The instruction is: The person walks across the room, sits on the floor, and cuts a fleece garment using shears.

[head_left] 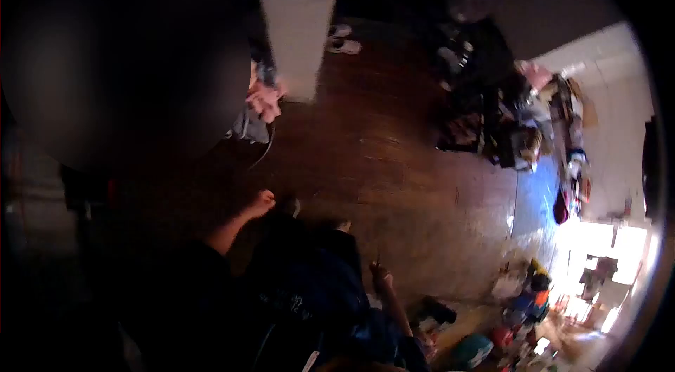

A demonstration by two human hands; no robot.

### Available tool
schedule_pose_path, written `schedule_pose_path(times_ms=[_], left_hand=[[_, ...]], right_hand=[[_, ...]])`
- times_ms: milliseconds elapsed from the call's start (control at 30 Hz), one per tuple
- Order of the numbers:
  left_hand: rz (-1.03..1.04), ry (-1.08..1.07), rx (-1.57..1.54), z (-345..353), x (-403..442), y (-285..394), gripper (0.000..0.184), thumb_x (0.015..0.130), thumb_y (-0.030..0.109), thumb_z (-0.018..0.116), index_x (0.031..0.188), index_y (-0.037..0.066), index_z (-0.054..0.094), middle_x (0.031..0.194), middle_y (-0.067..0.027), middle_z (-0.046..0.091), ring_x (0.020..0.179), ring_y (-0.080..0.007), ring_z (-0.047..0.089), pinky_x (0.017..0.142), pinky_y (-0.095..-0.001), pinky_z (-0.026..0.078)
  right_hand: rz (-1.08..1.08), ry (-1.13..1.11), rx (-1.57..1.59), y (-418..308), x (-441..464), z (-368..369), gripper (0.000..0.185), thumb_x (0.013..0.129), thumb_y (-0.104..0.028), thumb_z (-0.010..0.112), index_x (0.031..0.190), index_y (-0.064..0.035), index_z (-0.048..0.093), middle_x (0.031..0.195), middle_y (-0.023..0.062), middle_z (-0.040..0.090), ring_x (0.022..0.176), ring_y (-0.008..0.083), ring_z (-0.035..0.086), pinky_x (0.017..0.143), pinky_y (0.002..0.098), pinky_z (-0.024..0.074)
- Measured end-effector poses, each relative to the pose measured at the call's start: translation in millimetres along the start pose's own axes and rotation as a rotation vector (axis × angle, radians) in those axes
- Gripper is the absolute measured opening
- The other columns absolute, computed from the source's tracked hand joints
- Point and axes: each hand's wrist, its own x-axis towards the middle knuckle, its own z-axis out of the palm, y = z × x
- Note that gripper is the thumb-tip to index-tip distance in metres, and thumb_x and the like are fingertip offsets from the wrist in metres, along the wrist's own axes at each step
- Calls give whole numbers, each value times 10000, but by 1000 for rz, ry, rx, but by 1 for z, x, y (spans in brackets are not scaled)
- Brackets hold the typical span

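Note:
My left hand [264, 202] is held out in front of my body over the wooden floor, its fingers curled closed; nothing shows sticking out of it. On the other side, my right hand [382, 276] is closed around a thin dark stick-like thing [378, 259] that points up from the fist. Its kind is too small and dark to tell. Below and between the hands is my dark clothing [302, 294] with small pale lettering. The tips of my feet [342, 225] show past it.
A pale pillar or door edge [299, 20] stands ahead, with a pinkish bundle [266, 101] beside it. White shoes [344, 45] lie beyond. Dark cluttered items [485, 105] line the right. Bags and a teal round thing [472, 351] sit lower right. A blurred dark shape [126, 55] blocks the upper left.

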Motion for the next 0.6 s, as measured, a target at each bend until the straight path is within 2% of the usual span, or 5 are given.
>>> schedule_pose_path(times_ms=[67,100,300,467,600], left_hand=[[64,-149,63,10,-4,41,352,791,283,628,1012,13,584,956,-135,634,860,-236,598,752,-368,481],[-59,-134,276,-87,4,98,358,787,291,633,999,6,584,952,-143,632,854,-242,598,744,-366,481],[331,-881,588,38,119,74,368,822,275,596,1130,75,570,1084,-121,609,1007,-277,570,856,-364,447],[214,-699,1044,79,150,190,417,828,333,576,1151,71,565,1159,-166,568,1077,-313,533,898,-388,429],[210,-622,990,79,211,266,428,825,349,580,1137,56,578,1129,-180,580,1039,-306,554,872,-376,444]], right_hand=[[-139,78,302,-2,-11,38,586,830,-593,452,809,-49,670,772,221,635,789,331,637,659,465,461],[-249,-7,501,-97,58,95,586,830,-593,452,809,-49,670,772,221,635,789,331,637,659,465,461],[-221,94,537,-35,123,121,549,838,-570,460,868,-68,680,739,195,638,757,370,618,673,452,467],[-15,-35,640,4,126,63,632,819,-647,414,978,-87,659,860,201,647,824,387,618,705,445,493],[-27,1,584,32,183,74,651,826,-660,380,959,-85,654,844,209,640,851,376,622,719,439,505]])
